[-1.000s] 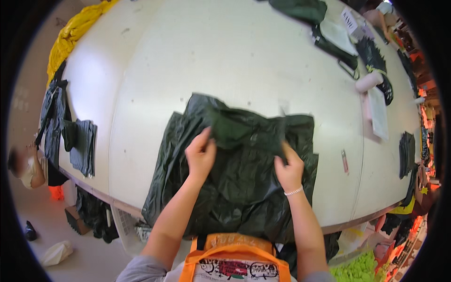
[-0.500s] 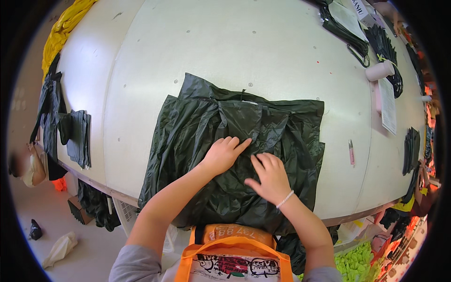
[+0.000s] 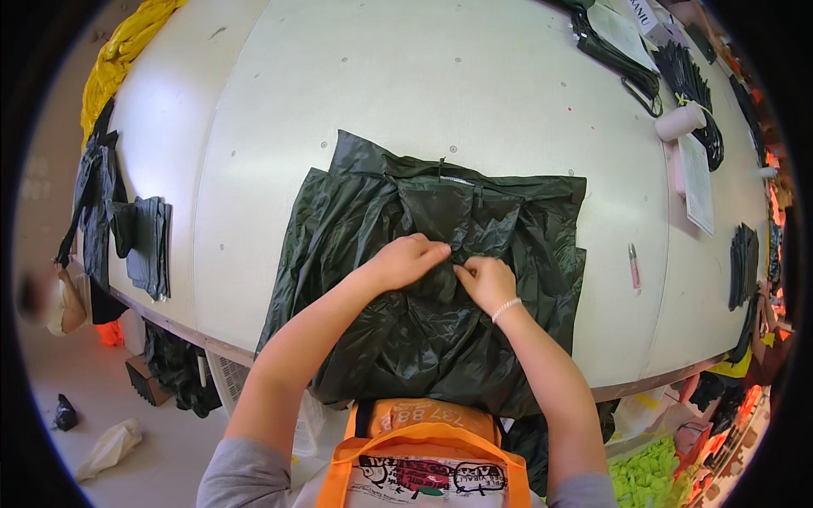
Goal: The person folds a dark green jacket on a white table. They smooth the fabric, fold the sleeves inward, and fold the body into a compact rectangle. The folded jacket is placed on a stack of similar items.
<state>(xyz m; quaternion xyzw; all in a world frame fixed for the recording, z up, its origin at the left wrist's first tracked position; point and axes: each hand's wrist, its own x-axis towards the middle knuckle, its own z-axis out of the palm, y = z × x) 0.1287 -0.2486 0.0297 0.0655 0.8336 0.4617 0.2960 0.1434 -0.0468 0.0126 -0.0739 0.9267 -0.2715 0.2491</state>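
A dark, shiny, thin-fabric garment [image 3: 364,212] lies spread and wrinkled over the front of the table, its near part hanging at the edge by my body. Its upper edge carries a short cord and a small pale label strip. My left hand [image 3: 411,258] is closed at the middle of the garment, thumb and fingers pinching its fabric. Close beside it, my right hand [image 3: 489,282], with a pale bracelet at the wrist, also pinches the fabric with curled fingers. A small gap separates the two hands. The exact fold between the fingertips is partly hidden.
The pale table [image 3: 279,85] carries a pink-handled tool [image 3: 634,267] on the right, a pale pink cup [image 3: 680,123], papers and black bundles. Folded dark pieces [image 3: 149,245] and yellow fabric [image 3: 127,51] are at the left. Another person's arm [image 3: 72,300] shows at far left.
Both hands have curled from spread fingers into pinches on the garment. My right hand has moved slightly up, and the fabric between the hands is drawn up.
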